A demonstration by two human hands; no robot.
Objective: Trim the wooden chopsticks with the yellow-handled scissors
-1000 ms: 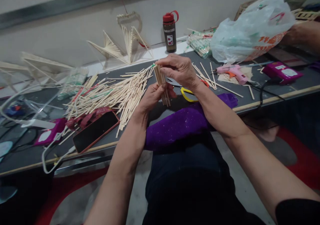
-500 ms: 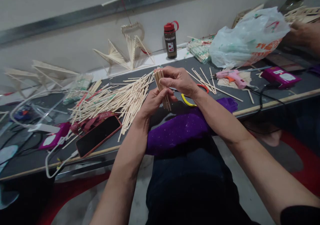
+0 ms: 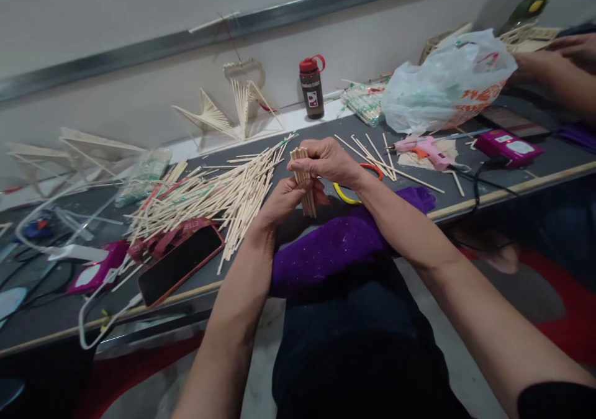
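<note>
A bundle of short wooden sticks (image 3: 308,204) stands nearly upright between my two hands. My left hand (image 3: 287,197) wraps its lower part, and my right hand (image 3: 331,160) grips it near the top, thumb across the front. To the left lies a loose heap of long wooden sticks (image 3: 251,189) on the dark table. A purple cloth (image 3: 321,254) covers the table edge beneath my hands. Just right of my right hand is a yellow and red ring-shaped thing (image 3: 347,194), partly hidden by my wrist.
Farther right are a pink glue gun (image 3: 426,151), a purple box (image 3: 508,148) and a white plastic bag (image 3: 442,87). Another person's arm (image 3: 549,74) reaches in there. A bottle (image 3: 311,90) and stick models (image 3: 209,115) stand by the wall. A phone (image 3: 181,267) lies front left.
The view has shifted slightly. The bundle has turned a little more upright in my hands, and both hands still hold it. The other person's hand now shows at the right edge.
</note>
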